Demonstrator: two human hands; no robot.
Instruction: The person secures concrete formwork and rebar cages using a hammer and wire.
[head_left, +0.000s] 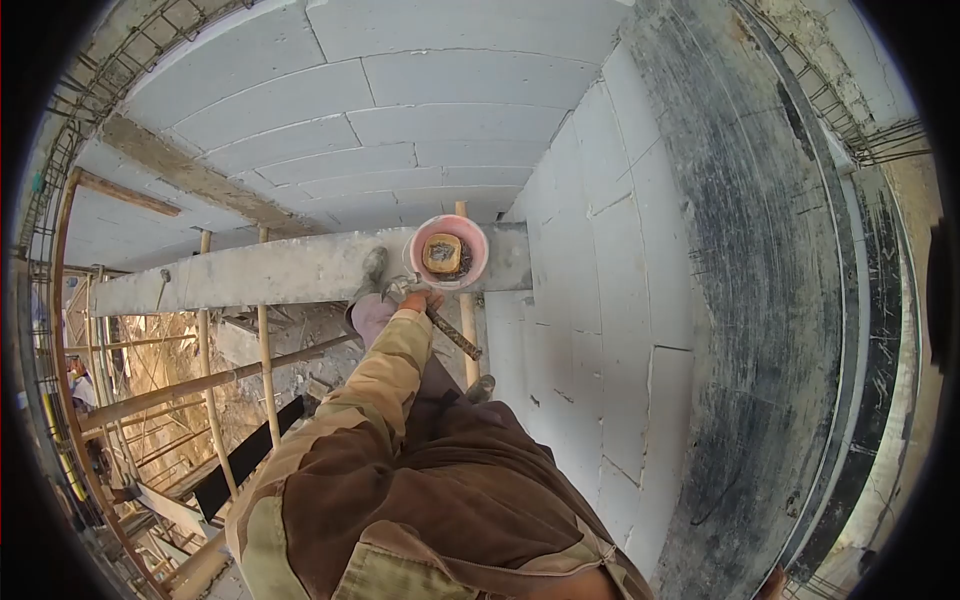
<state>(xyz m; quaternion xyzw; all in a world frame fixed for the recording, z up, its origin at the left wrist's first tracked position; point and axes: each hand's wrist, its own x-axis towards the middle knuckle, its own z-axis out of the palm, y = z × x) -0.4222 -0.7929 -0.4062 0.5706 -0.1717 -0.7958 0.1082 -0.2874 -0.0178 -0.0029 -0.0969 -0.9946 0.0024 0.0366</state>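
Note:
My left hand (421,300) is closed around a hammer (455,334), gripping it close to the head. The dark handle slants down to the right. Just beyond the hand a pink bucket (480,232) stands on a concrete beam. Inside the bucket sits a yellowish cut-open container (441,253), with dark small pieces, perhaps nails, around it. At the bottom right edge a small bit of my right hand (773,583) seems to show by the dark panel; its fingers cannot be made out.
The narrow concrete beam (300,265) runs leftward past my boot (374,268). Left of me is a drop with scaffold poles (268,385). Pale block walls (450,125) rise ahead and right, beside a dark formwork panel (760,280). Rebar (130,55) edges the top left.

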